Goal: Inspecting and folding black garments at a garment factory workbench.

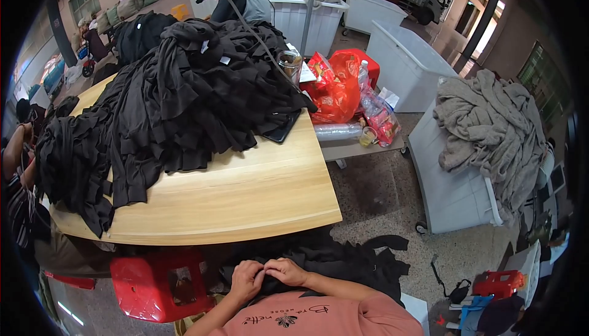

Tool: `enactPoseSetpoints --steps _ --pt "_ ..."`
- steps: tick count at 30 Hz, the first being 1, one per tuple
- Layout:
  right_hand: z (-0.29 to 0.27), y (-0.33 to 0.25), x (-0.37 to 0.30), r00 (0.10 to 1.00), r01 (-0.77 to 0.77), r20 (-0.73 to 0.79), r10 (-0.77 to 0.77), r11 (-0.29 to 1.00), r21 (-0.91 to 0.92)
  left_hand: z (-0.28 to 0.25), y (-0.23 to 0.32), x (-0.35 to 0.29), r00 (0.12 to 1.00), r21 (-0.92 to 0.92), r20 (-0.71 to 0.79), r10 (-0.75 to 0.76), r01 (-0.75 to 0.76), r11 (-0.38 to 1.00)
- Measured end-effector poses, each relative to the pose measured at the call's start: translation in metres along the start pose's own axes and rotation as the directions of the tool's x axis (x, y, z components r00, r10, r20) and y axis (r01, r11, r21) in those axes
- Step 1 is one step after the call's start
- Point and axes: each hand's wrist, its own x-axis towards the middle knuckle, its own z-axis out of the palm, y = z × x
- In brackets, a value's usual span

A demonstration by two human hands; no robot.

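My left hand (pixel 246 279) and my right hand (pixel 286 271) meet over my lap, fingertips close together. Both are closed in a pinch on a dark garment (pixel 319 260) that spreads across my lap and toward the table's front edge. The exact bit of cloth between the fingers is too small to make out. In front of me, a large heap of black garments (pixel 184 84) with small white tags covers the far and left parts of the wooden table (pixel 245 195). A dark phone (pixel 283 128) lies at the heap's right edge.
A red plastic stool (pixel 141 290) stands to my left. Beyond the table's right edge, a low surface holds red plastic bags (pixel 336 93), bottles and a jar (pixel 289 63). A white wheeled bin (pixel 451 182) heaped with grey cloth stands right. Other people sit left and work at the back.
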Motion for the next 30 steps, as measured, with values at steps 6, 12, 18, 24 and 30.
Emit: enactPoseSetpoints --steps 6,12,18,24,30 --pt "-0.007 -0.012 0.002 0.995 0.104 0.026 -0.1 0.977 -0.186 -0.001 -0.015 -0.008 0.94 -0.133 0.291 -0.177 0.223 0.966" --pt "-0.008 -0.022 0.01 0.945 0.326 0.153 -0.288 0.83 -0.452 -0.016 -0.014 0.0 0.846 -0.101 0.494 -0.201 0.286 0.953" --pt "-0.003 -0.029 0.009 0.971 0.227 0.151 -0.186 0.914 -0.336 -0.025 -0.005 -0.001 0.882 -0.169 0.435 -0.179 0.275 0.946" --pt "0.0 -0.037 0.01 0.975 0.22 0.085 -0.207 0.957 -0.191 -0.035 -0.001 0.0 0.855 -0.281 0.47 -0.22 0.381 0.881" --pt "-0.003 -0.03 0.004 0.953 0.304 0.111 -0.283 0.876 -0.375 -0.027 -0.005 0.015 0.976 -0.098 0.205 0.07 -0.051 0.994"
